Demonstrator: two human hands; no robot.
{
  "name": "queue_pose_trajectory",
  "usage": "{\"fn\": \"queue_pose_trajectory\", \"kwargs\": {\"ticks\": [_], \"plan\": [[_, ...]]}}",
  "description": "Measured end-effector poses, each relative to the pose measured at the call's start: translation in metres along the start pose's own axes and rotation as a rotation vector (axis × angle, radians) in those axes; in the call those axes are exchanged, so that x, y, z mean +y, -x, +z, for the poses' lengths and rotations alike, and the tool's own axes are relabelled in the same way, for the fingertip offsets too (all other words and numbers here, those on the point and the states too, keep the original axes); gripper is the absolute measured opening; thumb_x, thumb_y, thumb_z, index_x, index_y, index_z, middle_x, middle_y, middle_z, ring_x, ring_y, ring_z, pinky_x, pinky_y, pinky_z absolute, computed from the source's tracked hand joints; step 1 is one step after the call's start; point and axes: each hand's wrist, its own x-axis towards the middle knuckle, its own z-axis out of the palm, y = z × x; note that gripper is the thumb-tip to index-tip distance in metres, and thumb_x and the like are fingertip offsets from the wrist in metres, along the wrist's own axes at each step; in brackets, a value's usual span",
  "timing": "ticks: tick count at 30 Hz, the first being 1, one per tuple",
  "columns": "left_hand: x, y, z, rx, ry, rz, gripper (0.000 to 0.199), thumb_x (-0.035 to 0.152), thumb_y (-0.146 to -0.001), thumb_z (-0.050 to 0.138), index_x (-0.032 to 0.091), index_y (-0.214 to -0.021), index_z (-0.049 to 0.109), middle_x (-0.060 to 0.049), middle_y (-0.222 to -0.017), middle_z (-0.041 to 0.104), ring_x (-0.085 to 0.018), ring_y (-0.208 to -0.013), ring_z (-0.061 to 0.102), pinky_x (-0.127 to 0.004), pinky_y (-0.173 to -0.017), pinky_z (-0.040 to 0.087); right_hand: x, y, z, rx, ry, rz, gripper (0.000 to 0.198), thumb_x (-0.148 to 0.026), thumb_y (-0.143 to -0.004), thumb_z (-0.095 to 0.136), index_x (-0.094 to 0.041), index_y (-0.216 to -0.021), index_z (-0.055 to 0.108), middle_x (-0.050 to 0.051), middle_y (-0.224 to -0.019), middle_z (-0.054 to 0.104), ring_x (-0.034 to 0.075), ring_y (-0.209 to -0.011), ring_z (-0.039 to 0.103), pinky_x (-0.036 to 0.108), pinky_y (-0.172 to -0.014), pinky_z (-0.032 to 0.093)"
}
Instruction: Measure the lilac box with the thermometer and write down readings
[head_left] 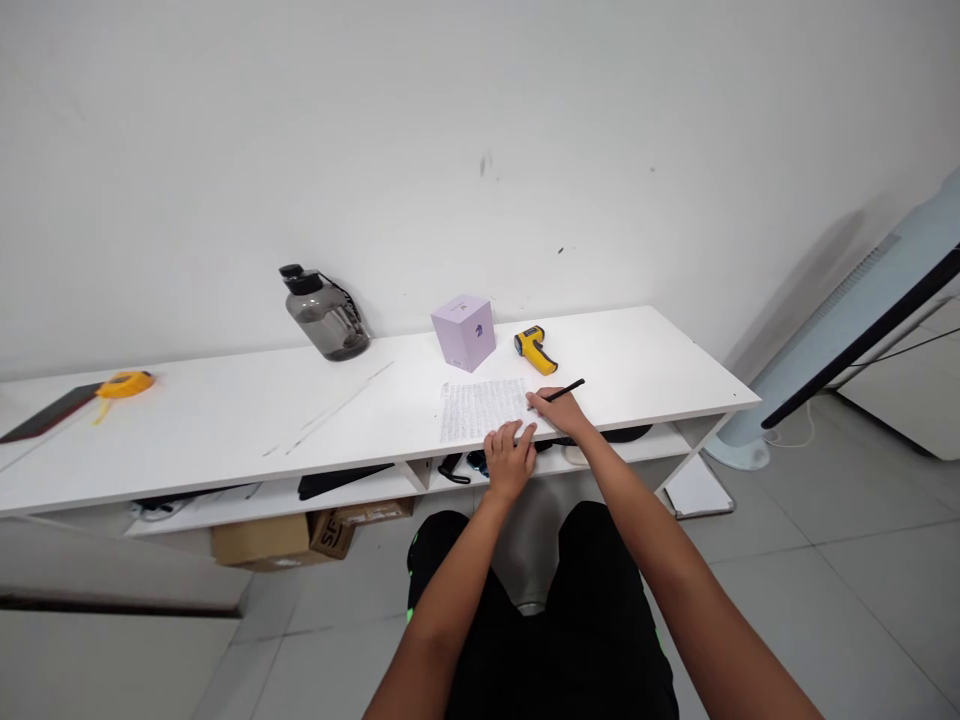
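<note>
A sheet of paper (pixel 481 408) covered in dense handwriting lies near the front edge of the white table. In my right hand (pixel 561 410) is a black pen (pixel 566 391), its tip down at the sheet's right side. My left hand (pixel 510 462) rests over the lower right part of the paper and the table edge, fingers spread and holding nothing. Just behind the sheet stands a lilac box (pixel 465 333). To its right lies a yellow and black infrared thermometer (pixel 535 350).
On the white table (pixel 405 430), a dark translucent water bottle (pixel 327 315) stands to the left. Farther left are a yellow tape measure (pixel 126 384) and a dark flat object (pixel 52 413). A lower shelf holds various items, with cardboard boxes (pixel 262 541) beneath. A pale tower appliance (pixel 840 330) stands right.
</note>
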Motion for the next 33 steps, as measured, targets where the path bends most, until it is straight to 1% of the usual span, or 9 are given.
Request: {"fn": "queue_pose_trajectory", "kwargs": {"ticks": [4, 9, 19, 23, 28, 33], "plan": [[-0.0028, 0.0009, 0.0022, 0.011, -0.008, 0.015, 0.037, 0.029, -0.106, 0.068, 0.034, -0.136, 0.088, -0.013, -0.14, 0.085, -0.033, -0.131, 0.076, -0.052, -0.119, 0.049, -0.0002, -0.0003, 0.0006, -0.005, 0.003, 0.001, 0.035, -0.04, -0.1, 0.068, -0.026, -0.069, 0.078, 0.0, -0.065, 0.072, 0.022, -0.077, 0.07, 0.034, -0.081, 0.051], [-0.0075, 0.0025, 0.0043, 0.053, -0.022, 0.08, 0.037, 0.028, -0.107, 0.067, 0.035, -0.138, 0.087, -0.012, -0.14, 0.086, -0.032, -0.131, 0.077, -0.05, -0.116, 0.05, -0.0007, -0.0004, -0.0005, 0.0, 0.006, 0.001, 0.037, -0.038, -0.099, 0.068, -0.025, -0.065, 0.075, 0.0, -0.062, 0.07, 0.021, -0.075, 0.069, 0.034, -0.082, 0.05], [-0.006, 0.0022, 0.0035, -0.012, 0.01, 0.029, 0.04, 0.027, -0.106, 0.066, 0.035, -0.14, 0.086, -0.012, -0.143, 0.084, -0.033, -0.134, 0.075, -0.052, -0.121, 0.048, -0.0022, 0.0, 0.0008, 0.039, 0.01, 0.011, 0.036, -0.038, -0.1, 0.066, -0.026, -0.066, 0.074, 0.0, -0.063, 0.071, 0.021, -0.076, 0.069, 0.035, -0.081, 0.05], [-0.0064, 0.002, 0.0033, -0.001, 0.018, 0.026, 0.042, 0.027, -0.105, 0.066, 0.035, -0.14, 0.086, -0.012, -0.143, 0.084, -0.033, -0.134, 0.075, -0.052, -0.122, 0.047, -0.0031, 0.0011, 0.0009, 0.04, 0.008, 0.009, 0.036, -0.038, -0.098, 0.068, -0.026, -0.065, 0.073, -0.001, -0.062, 0.07, 0.021, -0.075, 0.069, 0.034, -0.08, 0.05], [-0.0068, 0.0021, 0.0032, 0.012, 0.003, 0.034, 0.041, 0.027, -0.105, 0.066, 0.035, -0.139, 0.087, -0.012, -0.142, 0.085, -0.032, -0.133, 0.076, -0.051, -0.12, 0.049, -0.002, 0.0006, 0.0011, 0.024, -0.003, 0.017, 0.036, -0.035, -0.097, 0.068, -0.026, -0.063, 0.071, -0.001, -0.06, 0.069, 0.02, -0.072, 0.068, 0.033, -0.077, 0.049], [-0.0053, 0.001, 0.0002, 0.003, 0.007, 0.028, 0.041, 0.027, -0.106, 0.063, 0.034, -0.139, 0.087, -0.013, -0.142, 0.085, -0.032, -0.133, 0.076, -0.051, -0.121, 0.049, -0.0015, 0.0001, 0.0005, 0.025, -0.007, 0.016, 0.037, -0.035, -0.099, 0.067, -0.026, -0.063, 0.072, -0.001, -0.062, 0.07, 0.02, -0.074, 0.068, 0.033, -0.078, 0.049]]}}
